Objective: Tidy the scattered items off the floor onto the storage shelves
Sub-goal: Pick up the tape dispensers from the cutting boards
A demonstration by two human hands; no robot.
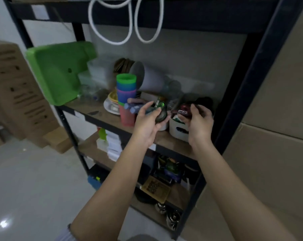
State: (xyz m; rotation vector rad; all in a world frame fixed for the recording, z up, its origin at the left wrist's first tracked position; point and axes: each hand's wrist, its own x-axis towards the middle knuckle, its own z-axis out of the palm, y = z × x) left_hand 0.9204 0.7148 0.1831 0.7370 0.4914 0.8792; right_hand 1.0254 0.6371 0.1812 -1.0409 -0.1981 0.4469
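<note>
Fingers (148, 108) gripping dark green-labelled packet (160, 113), blurred

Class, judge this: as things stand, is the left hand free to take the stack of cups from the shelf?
Probably not yet. The left hand already holds a dark green packet. The cups stand unblocked right beside it.

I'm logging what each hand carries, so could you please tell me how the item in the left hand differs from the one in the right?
The dark green item has green markings; the dark red item has white lettering. The green one lies in the left hand, thumb on top; the red one is pinched in the right hand. Both are small, dark, blurred, and held at the middle shelf.
</note>
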